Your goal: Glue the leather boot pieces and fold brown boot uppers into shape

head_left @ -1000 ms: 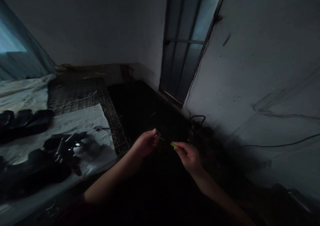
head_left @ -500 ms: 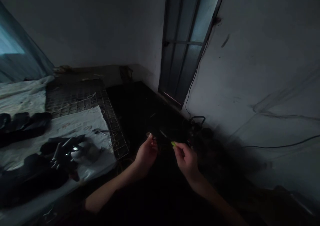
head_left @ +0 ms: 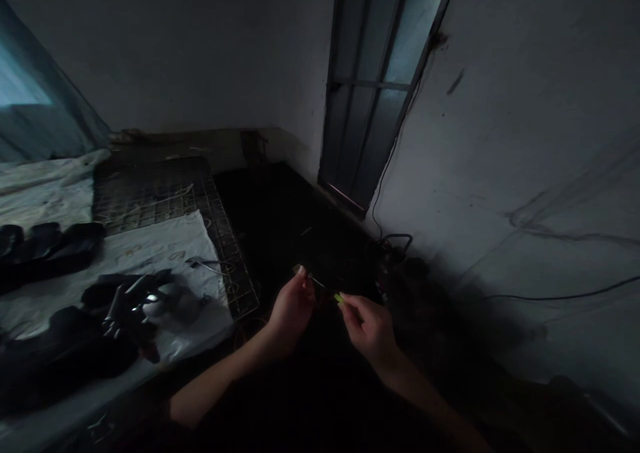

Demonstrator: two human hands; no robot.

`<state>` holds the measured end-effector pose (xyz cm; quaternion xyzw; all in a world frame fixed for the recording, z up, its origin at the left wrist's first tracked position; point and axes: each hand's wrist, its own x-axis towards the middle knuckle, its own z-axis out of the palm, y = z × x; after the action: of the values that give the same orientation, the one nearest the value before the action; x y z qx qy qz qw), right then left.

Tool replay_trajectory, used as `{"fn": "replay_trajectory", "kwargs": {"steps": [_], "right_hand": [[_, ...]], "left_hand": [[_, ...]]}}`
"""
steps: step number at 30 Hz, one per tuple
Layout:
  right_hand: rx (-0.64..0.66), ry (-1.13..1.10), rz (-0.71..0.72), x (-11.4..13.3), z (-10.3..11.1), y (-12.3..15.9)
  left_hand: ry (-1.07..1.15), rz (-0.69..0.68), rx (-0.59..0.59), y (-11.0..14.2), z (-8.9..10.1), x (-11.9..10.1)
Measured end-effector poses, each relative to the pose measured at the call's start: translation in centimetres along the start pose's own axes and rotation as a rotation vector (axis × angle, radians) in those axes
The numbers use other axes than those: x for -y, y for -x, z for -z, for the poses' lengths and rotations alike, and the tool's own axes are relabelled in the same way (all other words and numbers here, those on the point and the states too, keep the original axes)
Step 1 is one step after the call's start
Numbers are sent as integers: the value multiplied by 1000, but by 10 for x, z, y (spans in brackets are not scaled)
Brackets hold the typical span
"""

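In the middle of the dim view my right hand (head_left: 367, 323) is closed round the yellow-green handle of a small screwdriver (head_left: 340, 298). Its thin metal shaft points left, and the tip reaches close to the fingers of my left hand (head_left: 294, 306). Those fingers are pinched on a small dark piece (head_left: 298, 269), too dim to name. Whether the tip touches that piece I cannot tell. Both hands are held in the air over a dark area.
At the left, a wire-mesh bed frame (head_left: 150, 186) carries a white cloth (head_left: 150, 246) with pliers (head_left: 205, 264), a spray gun (head_left: 170, 303) and dark objects on it. A machine with a bar handle (head_left: 397, 239) stands by the wall near a metal door (head_left: 365, 106). A black cable (head_left: 575, 296) crosses the right wall.
My right hand has moved slightly left and down, bringing the screwdriver's tip from apart to close by my left fingers. My left hand has stayed nearly in place.
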<state>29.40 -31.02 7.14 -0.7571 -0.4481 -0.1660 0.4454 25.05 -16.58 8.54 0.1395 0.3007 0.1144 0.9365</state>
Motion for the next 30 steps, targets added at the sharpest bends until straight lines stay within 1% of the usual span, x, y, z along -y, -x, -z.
{"fn": "replay_trajectory", "kwargs": {"steps": [3,6,9,13,15,19,22,26,30], "right_hand": [[-14,-9,19,0,2,0],[-5,-23,47,0,5,-2],[26,-44,45,-1,9,-4],[96,-81,55,-1,19,-9],[141,-102,59,-2,27,-13],[273,-121,36,-2,45,-26],[385,-97,47,-1,57,-37],[497,-82,68,-1,68,-50],[597,-109,46,1,73,-56]], "left_hand": [[-11,37,3,0,0,-2],[-29,111,30,0,1,-6],[-51,184,76,0,3,-10],[-124,211,70,1,7,-13],[-218,190,78,2,8,-14],[-385,56,153,2,11,-14],[-477,9,189,2,12,-13],[-599,32,251,3,15,-11],[-777,107,328,1,18,-16]]}}
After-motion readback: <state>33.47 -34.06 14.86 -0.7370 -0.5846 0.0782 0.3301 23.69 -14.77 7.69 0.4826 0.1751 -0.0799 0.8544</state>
